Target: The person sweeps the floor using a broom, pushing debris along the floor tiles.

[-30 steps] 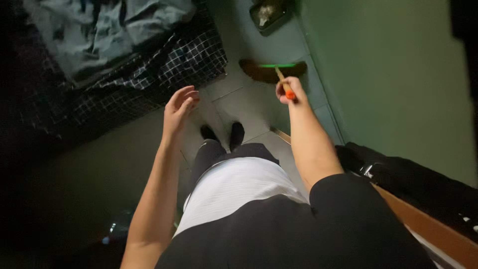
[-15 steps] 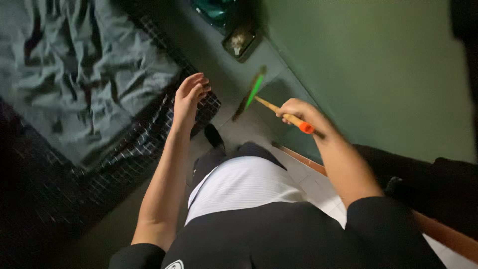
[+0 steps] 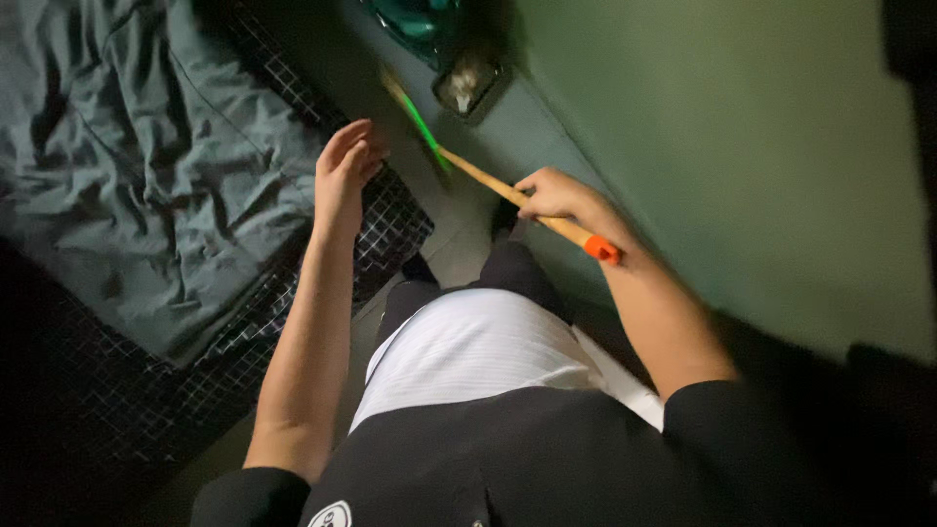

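Upper left of the frame: one crumpled grey-green bedsheet (image 3: 146,185) on top of one black-and-white checked blanket (image 3: 390,220), whose edge runs down toward lower left.

Centre-left: one left hand (image 3: 344,168), empty, fingers loosely spread and slightly curled, held above the checked blanket edge, touching nothing.

Top centre: one blurred broom head with a bright green band (image 3: 415,112) (motion blur, bristles not readable), on the far end of one long wooden broom handle with an orange end cap (image 3: 556,224). The handle runs diagonally from upper centre down to centre-right.

Just right of the broom head, top centre: one dark dustpan with pale debris in it (image 3: 468,80) on the grey tiled floor (image 3: 459,244), near the wall; one teal plastic object (image 3: 415,18) just behind it, cut by the top edge.

Centre: one right hand (image 3: 551,195), closed around the broom handle just above the orange cap.

Right half: one plain green wall (image 3: 732,137).

Bottom centre: the person's torso, white striped apron (image 3: 478,351) over dark clothes; one dark foot (image 3: 420,268) showing below.
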